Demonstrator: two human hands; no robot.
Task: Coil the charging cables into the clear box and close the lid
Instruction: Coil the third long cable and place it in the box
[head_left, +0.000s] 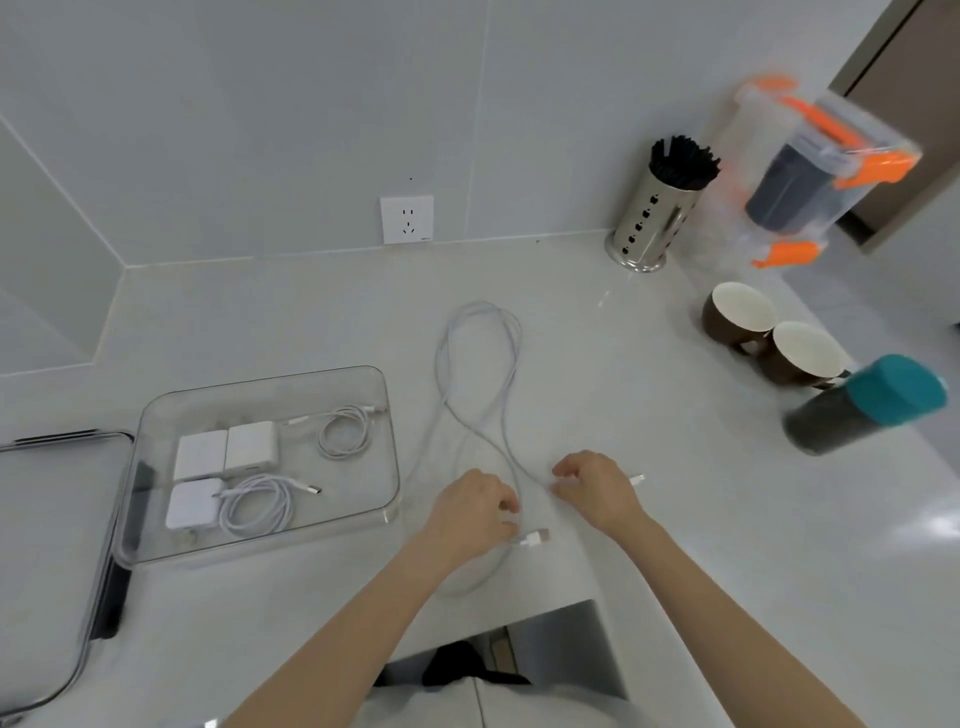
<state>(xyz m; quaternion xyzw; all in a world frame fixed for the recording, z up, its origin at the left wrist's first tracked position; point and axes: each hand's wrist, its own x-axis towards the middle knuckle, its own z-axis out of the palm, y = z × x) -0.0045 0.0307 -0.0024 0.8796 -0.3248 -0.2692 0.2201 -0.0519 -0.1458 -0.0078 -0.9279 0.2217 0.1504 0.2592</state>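
Note:
A long white charging cable (480, 364) lies in a loose crossed loop on the white counter. My left hand (475, 512) holds it near its USB plug (535, 538), which sticks out to the right of the hand. My right hand (597, 488) pinches the cable near its other end, and that small plug (638, 478) shows past the knuckles. The clear box (387, 467) stands open at the left. Inside it lie three white chargers (223, 457) and two coiled white cables (343, 431). Its lid (47, 519) rests flat at the far left.
Two brown mugs (737, 317) and a dark bottle with a teal cap (867, 410) stand at the right. A steel holder of black sticks (654, 218) and orange-clipped clear containers (810, 171) stand at the back right. A wall socket (407, 219) sits behind.

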